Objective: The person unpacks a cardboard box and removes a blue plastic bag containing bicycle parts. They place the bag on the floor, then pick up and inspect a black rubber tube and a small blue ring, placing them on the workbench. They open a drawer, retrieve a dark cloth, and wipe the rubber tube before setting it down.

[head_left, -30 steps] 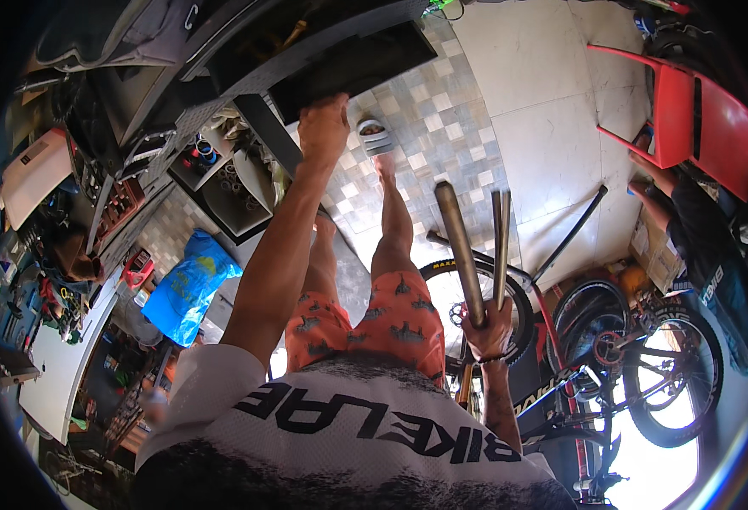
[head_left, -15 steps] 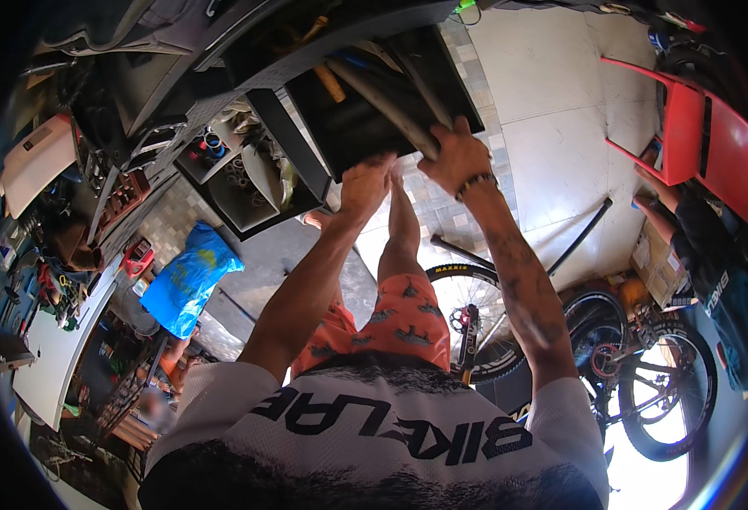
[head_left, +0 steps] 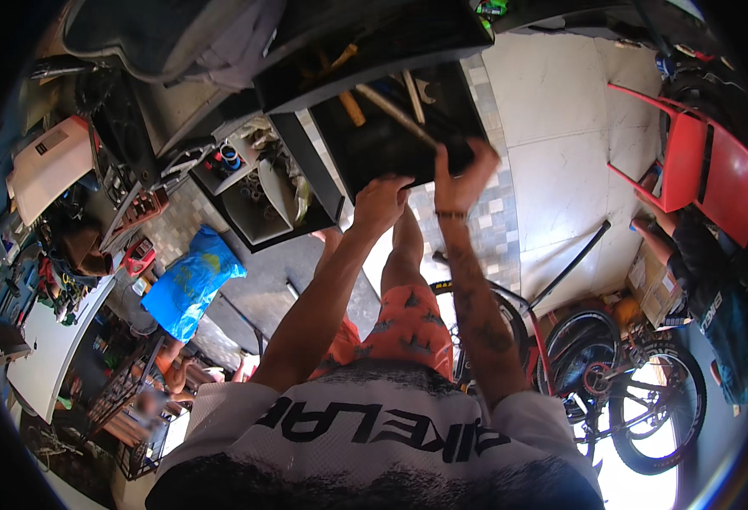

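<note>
My left hand is closed on the front edge of an open black drawer. My right hand is above the drawer's right front corner, slightly blurred, with thumb and fingers apart and nothing held between them. Close to its thumb is the near end of a long, slim tool handle lying slantwise in the drawer. A shorter light handle and an orange-brown wooden handle lie farther back. The heads of these tools are partly hidden under the cabinet.
Left of it, another open drawer holds small parts in compartments. A blue plastic bag is at the left. Bicycles, a red chair and another person are at the right.
My right hand has let go of the long handle and opened. The handles now lie lower in the drawer. My left hand stays at the drawer's front edge.
</note>
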`<state>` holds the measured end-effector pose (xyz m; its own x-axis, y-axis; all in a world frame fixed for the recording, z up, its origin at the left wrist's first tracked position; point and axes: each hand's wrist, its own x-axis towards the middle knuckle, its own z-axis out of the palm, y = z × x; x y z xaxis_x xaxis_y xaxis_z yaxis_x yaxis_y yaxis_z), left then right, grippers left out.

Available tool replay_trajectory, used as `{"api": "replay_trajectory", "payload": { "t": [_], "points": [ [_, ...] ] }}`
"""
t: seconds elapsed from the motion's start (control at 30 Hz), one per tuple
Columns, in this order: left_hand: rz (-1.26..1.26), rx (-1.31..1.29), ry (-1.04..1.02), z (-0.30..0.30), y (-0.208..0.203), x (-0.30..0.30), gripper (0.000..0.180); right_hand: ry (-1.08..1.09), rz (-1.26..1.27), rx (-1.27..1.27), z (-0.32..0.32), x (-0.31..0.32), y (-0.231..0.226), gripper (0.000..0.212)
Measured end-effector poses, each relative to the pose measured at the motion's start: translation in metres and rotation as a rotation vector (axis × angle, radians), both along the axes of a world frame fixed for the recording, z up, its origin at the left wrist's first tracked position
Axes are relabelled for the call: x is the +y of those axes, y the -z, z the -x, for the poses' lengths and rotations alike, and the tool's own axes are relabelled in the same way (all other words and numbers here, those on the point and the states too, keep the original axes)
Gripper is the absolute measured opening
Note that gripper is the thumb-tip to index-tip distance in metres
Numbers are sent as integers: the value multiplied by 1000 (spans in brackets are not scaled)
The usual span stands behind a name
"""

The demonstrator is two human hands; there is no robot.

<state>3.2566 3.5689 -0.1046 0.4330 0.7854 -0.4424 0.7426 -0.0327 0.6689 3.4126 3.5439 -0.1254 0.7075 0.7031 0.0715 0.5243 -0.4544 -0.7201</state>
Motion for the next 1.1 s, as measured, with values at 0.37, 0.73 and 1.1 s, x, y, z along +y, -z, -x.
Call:
{"api": "replay_trajectory", "payload": {
  "t": [0.37, 0.73, 1.1],
  "points": [
    [782, -1353, -1414, -48, -63, 152, 37, 575, -1, 611, 43, -26, 31, 115],
    [670, -1421, -1311, -46, -52, 106, 27, 563, 67, 1367, 65, -51, 70, 80],
    [669, -1487, -1241, -39, -31, 138, 16, 550, 106, 1349, 59, -45, 70, 68]
  ]
}}
